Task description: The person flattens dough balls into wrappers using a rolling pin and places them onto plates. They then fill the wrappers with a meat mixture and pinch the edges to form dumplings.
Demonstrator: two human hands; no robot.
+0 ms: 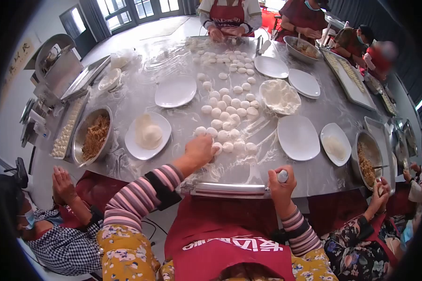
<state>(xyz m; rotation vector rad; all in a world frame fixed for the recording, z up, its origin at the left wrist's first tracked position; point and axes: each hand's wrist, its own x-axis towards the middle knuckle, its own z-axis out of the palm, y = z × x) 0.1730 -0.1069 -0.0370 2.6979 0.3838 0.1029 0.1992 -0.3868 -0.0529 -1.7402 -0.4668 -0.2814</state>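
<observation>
My left hand (200,151) reaches over the floured steel table, its fingertips down at the near end of a cluster of white dough pieces (229,112); whether it grips one is hidden. At the right, my right hand (282,183) is wrapped round the light grey end of a small rod or handle (282,176). Just left of that hand, a shiny metal roller or bar (230,188) lies along the table's near edge. Loose white flour surrounds the dough.
Left of the dough are a plate of flat wrappers (149,135), a bowl of brown filling (95,136) and an empty plate (176,92). On the right stand a flour bowl (280,96), a white plate (298,137) and another filling bowl (367,159). Co-workers sit or stand around the table.
</observation>
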